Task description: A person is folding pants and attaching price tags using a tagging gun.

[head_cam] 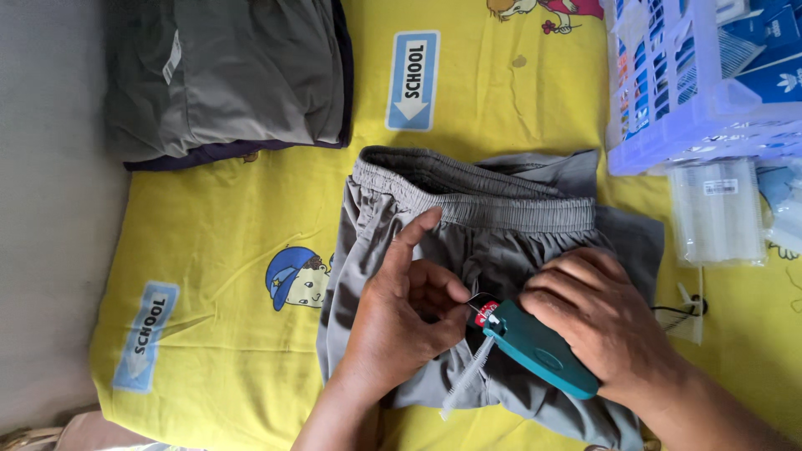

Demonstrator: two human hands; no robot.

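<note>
Grey shorts (501, 217) with an elastic waistband lie folded on a yellow cartoon-print sheet (242, 250). My right hand (606, 317) grips a teal tagging gun (539, 351), its needle tip pointing at the fabric, a strip of clear plastic fasteners hanging below it. My left hand (401, 313) pinches the grey cloth and a small red and black tag (483, 309) right at the gun's tip, index finger stretched toward the waistband.
A stack of folded grey and dark garments (225, 75) sits at the top left. A pale blue plastic basket (693, 125) with blue boxes stands at the top right, clear fastener packs (718, 213) below it. Bare grey floor runs along the left.
</note>
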